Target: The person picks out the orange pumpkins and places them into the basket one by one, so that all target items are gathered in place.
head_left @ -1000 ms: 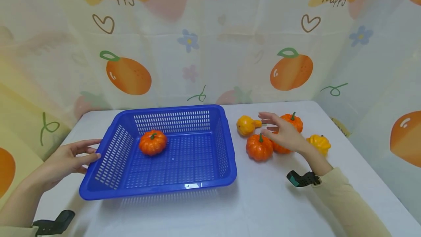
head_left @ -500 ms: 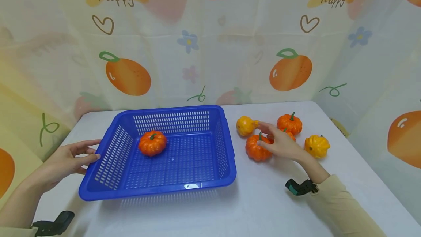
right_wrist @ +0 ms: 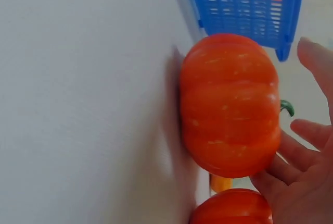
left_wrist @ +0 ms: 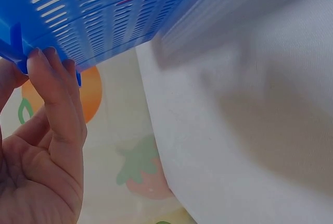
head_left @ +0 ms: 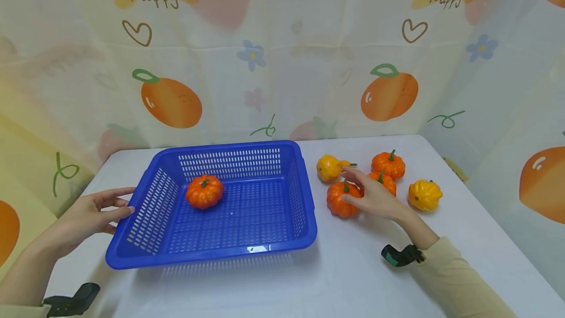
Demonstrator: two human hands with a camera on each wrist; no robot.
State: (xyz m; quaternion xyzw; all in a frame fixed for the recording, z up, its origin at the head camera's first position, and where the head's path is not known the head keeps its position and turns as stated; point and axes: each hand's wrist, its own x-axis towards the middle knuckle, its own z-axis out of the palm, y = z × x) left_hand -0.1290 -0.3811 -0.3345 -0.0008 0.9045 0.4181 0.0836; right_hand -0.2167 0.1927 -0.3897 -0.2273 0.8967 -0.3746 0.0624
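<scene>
The right hand rests on the near orange pumpkin, which sits on the white desk just right of the blue basket. Its grip is spread, fingers cupping the pumpkin's right side, not yet wrapped around it. The basket lies to the left of this hand. The left hand touches the basket's left rim with straight fingers. 1 pumpkin in the basket sits near the back.
</scene>
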